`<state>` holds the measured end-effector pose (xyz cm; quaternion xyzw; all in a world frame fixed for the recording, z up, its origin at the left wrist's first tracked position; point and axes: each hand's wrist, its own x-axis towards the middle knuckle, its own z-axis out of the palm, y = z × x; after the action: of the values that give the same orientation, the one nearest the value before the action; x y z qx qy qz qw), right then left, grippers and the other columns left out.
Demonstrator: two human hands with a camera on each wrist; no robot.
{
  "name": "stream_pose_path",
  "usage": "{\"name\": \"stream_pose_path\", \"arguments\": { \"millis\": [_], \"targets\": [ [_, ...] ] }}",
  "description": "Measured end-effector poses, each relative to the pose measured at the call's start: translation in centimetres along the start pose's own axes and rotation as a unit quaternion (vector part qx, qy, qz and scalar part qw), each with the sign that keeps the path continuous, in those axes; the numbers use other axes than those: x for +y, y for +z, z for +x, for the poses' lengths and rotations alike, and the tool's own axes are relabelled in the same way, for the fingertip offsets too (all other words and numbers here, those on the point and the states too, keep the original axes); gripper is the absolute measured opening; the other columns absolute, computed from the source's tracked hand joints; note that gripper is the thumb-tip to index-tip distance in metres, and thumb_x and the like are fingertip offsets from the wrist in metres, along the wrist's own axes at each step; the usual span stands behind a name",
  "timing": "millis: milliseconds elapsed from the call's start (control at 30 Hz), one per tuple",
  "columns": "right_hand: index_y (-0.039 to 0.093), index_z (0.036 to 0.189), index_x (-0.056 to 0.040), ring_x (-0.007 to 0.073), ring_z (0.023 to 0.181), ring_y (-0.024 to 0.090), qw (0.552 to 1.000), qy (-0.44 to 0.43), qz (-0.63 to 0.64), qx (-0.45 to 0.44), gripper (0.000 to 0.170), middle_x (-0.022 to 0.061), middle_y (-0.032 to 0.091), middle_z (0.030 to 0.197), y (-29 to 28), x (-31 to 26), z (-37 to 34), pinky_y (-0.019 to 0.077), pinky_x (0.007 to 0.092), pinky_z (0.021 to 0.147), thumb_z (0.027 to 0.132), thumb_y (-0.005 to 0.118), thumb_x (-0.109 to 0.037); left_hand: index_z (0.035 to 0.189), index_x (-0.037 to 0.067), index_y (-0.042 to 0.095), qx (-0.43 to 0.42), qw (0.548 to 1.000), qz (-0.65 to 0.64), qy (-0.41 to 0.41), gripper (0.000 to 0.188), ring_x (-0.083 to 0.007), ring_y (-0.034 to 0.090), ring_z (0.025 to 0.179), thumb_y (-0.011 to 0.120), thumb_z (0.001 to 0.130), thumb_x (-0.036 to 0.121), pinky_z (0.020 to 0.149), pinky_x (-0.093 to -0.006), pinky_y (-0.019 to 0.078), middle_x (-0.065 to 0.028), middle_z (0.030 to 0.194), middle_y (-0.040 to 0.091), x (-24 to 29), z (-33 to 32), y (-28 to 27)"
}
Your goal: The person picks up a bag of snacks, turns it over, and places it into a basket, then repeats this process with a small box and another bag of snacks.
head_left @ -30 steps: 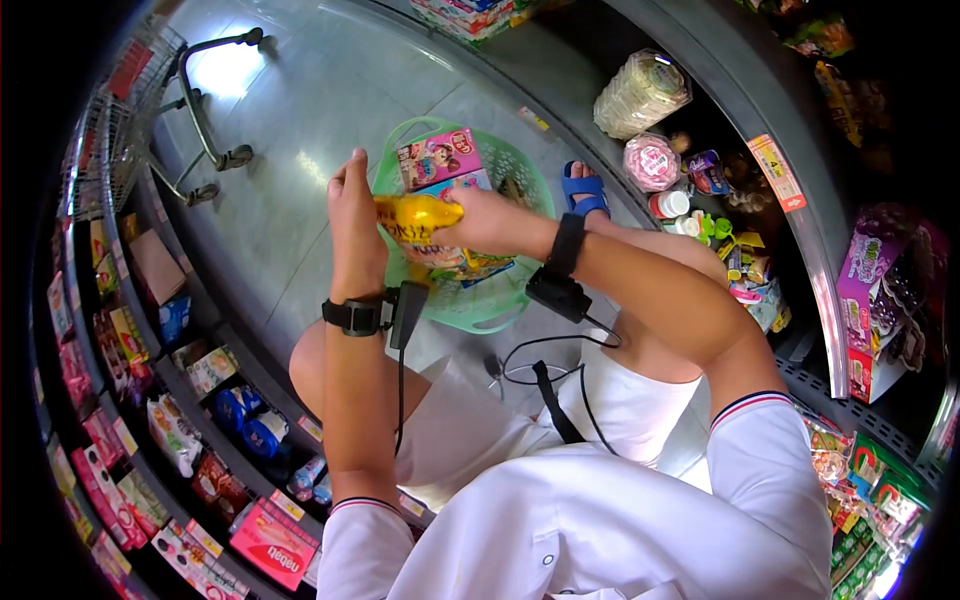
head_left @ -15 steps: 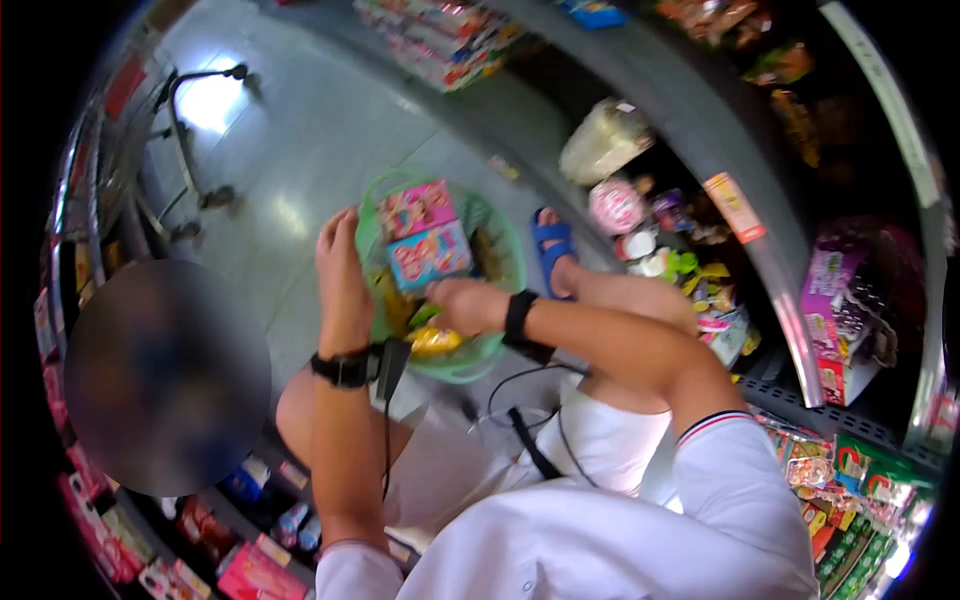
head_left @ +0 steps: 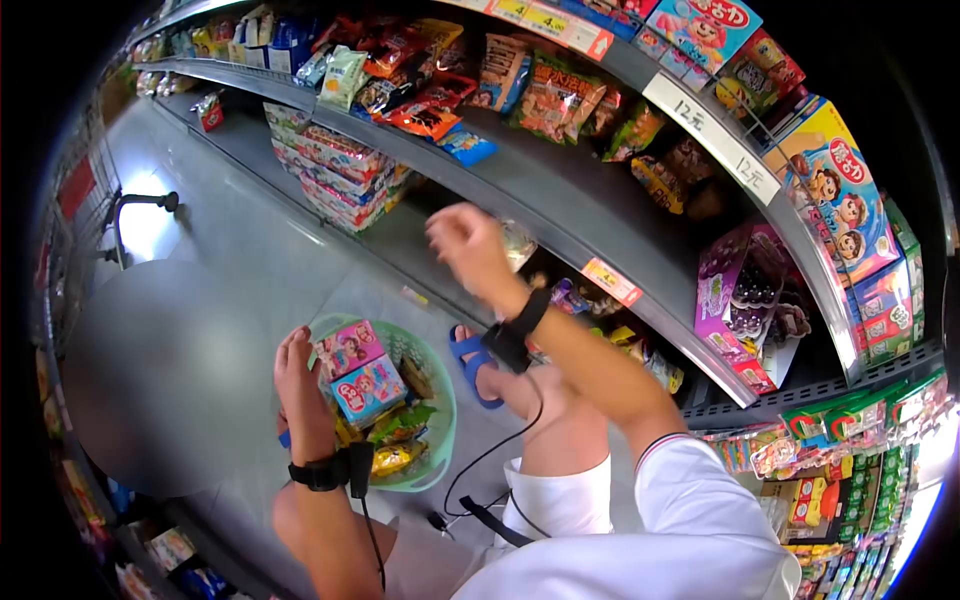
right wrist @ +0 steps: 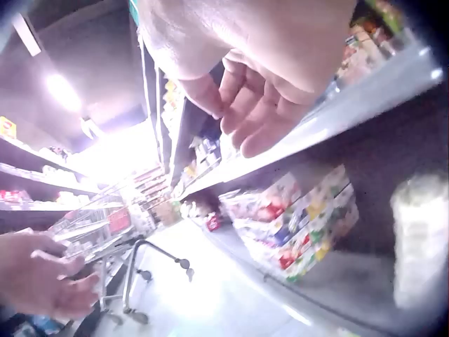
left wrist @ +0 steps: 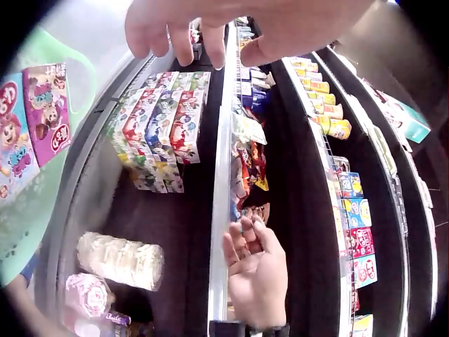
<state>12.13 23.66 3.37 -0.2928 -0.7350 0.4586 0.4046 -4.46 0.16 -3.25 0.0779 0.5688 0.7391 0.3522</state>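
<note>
- Raised in front of the grey shelves (head_left: 560, 225), with the right hand (head_left: 478, 255): fingers loosely bent, grip fairly wide and holding nothing, apart from the goods.
- Beside the left rim of the green basket (head_left: 449, 400), with the left hand (head_left: 303, 385): fingers extended and relaxed, grip wide and holding nothing. Near the pink box (head_left: 350, 345); cannot tell whether touching the rim.
- Strapped round both wrists: black bands with small devices, and a cable trailing from each.
- Down on the tiled floor (head_left: 245, 250), between the left arm and the blue sandal (head_left: 470, 355): the green basket, upright and holding the goods.
- Inside the basket, on the side away from the body: the pink box, touching the blue box (head_left: 368, 390), with cartoon figures printed on both.
- Nearer the body in the same basket: a green packet (head_left: 402, 422), then a yellow packet (head_left: 395, 458); by the right wall, a brownish packet (head_left: 415, 378).
- On the bottom shelf: a stack of printed cartons (head_left: 335, 170), and well apart from it a clear tub (left wrist: 121, 261) lying on its side, near a pink round package (left wrist: 88, 295).
- Along the shelf above: colourful snack packets (head_left: 560, 98), with a blue packet (head_left: 467, 147) jutting over the front edge.
- Farther down the aisle: a wire shopping cart (right wrist: 112, 221) on wheels.
</note>
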Motion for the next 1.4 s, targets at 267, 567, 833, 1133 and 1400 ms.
{"name": "stream_pose_path", "arguments": {
  "millis": [267,567,833,1133,1400],
  "targets": [
    [0.07,0.075,-0.0007,0.0147,0.065,0.061,0.948,0.014,-0.175,0.266,0.02,0.0066,0.068,0.074,-16.8,9.7,20.1,0.0479,0.0344,0.059,0.085,0.068,-0.018,0.124,0.008,0.058,-0.008,0.998,-0.057,-0.01,0.04,-0.0186,0.05,0.118,0.059,0.095,0.034,0.101,-0.0371,0.0374,-0.0044,0.126,0.059,1.7,1.4,0.9],
    [0.063,0.112,-0.006,0.013,0.061,0.061,0.973,0.189,-0.066,0.114,0.047,0.007,0.068,0.097,-20.2,8.1,24.4,0.0436,0.0294,0.049,0.086,0.072,-0.044,0.124,0.009,0.058,0.026,0.999,-0.016,-0.008,0.039,-0.0191,0.05,0.121,0.057,0.095,0.035,0.104,-0.0391,0.0351,-0.0042,0.129,0.059,3.4,2.8,0.1],
    [0.071,0.098,-0.0017,0.0178,0.073,0.062,0.963,0.17,-0.101,0.182,0.037,0.0105,0.07,0.093,-19.0,8.3,23.0,0.0463,0.0343,0.063,0.08,0.079,-0.033,0.116,0.009,0.061,0.018,1.0,0.005,-0.017,0.034,-0.0194,0.05,0.116,0.062,0.091,0.031,0.098,-0.0367,0.0382,-0.003,0.117,0.061,2.8,1.9,-0.2],
    [0.066,0.117,-0.0076,0.0222,0.11,0.056,0.977,0.173,-0.02,0.126,0.056,0.0092,0.064,0.119,-19.5,6.4,20.3,0.0441,0.0465,0.087,0.077,0.08,-0.045,0.114,0.01,0.062,0.029,0.997,0.075,0.008,0.03,-0.0149,0.054,0.105,0.061,0.094,0.032,0.089,-0.0326,0.0412,-0.0001,0.111,0.063,0.9,2.3,-1.5],
    [0.059,0.118,-0.0028,0.0305,0.11,0.059,0.974,0.14,-0.005,0.178,0.054,0.0152,0.065,0.116,-15.5,1.7,16.8,0.0471,0.0477,0.088,0.084,0.073,-0.042,0.111,0.011,0.063,0.006,0.992,0.101,0.069,0.027,-0.0117,0.057,0.1,0.062,0.095,0.033,0.084,-0.0286,0.0434,0.0019,0.108,0.065,-1.4,1.2,-3.1]
  ]
}}
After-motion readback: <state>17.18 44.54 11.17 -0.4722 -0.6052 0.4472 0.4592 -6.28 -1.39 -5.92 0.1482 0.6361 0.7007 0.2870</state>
